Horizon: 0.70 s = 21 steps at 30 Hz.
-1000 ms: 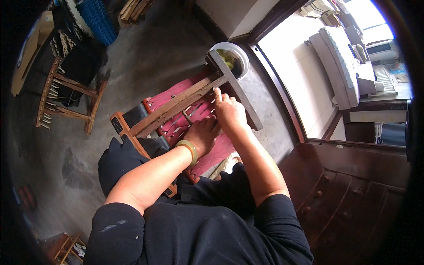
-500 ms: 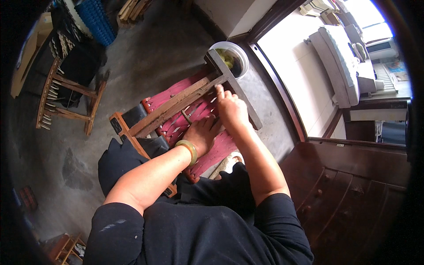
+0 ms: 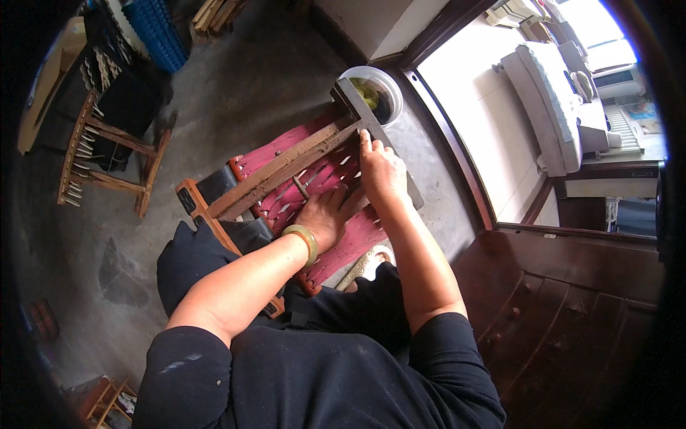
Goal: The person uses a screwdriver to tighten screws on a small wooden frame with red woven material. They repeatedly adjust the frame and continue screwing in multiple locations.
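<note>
A wooden stool frame (image 3: 282,171) with a grey crossbar at its far end lies tilted in front of me, over red woven straps (image 3: 307,187). My left hand (image 3: 325,217), wearing a pale green bangle (image 3: 304,243), rests with its fingers spread low over the straps. A short thin rod (image 3: 301,187) pokes up beside its fingers. Near the grey crossbar, my right hand (image 3: 384,175) has its index finger pointed at the joint with the long rail. Its other fingers are curled, and whatever they may hold is hidden. Dark pads (image 3: 216,184) sit at the frame's near end.
Behind the crossbar stands a white bucket (image 3: 389,86) with green stuff inside. Another wooden frame with pale pegs (image 3: 114,154) stands at left, near a blue textured roll (image 3: 158,36). A doorway threshold (image 3: 450,146) and dark wooden furniture (image 3: 550,314) flank my right side.
My right hand has shifted slightly right, its index finger now closer to the joint at the crossbar. The left hand and the frame have hardly moved.
</note>
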### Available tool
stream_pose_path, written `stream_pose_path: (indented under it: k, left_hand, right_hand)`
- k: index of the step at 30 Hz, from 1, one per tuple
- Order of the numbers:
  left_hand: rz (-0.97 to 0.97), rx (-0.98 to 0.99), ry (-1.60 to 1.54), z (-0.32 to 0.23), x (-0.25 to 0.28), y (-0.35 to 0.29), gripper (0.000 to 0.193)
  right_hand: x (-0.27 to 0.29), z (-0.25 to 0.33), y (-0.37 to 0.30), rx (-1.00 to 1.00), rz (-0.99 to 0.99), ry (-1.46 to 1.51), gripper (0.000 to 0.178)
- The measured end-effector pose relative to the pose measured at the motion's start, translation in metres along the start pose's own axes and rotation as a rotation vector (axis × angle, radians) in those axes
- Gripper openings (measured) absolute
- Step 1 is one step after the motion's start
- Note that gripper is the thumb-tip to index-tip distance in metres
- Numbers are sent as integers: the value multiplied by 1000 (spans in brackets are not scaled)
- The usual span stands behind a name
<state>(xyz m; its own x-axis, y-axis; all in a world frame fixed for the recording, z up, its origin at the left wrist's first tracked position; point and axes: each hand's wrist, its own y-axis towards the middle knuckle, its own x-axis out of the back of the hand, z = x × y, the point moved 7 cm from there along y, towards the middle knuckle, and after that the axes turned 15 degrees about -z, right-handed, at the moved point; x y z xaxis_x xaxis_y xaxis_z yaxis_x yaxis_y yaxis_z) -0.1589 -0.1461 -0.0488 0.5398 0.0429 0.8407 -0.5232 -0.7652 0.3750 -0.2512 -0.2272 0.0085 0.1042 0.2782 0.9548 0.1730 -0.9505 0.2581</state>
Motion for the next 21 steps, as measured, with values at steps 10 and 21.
stream_pose_path:
  k: [10,21]
  left_hand:
    - [184,-22,12,1,4,3,50]
    - [165,-32,27,1,-4,1,45]
  right_hand:
    - [6,39,-10,136,103,132,55]
    - [0,36,-9,121,71,10,55]
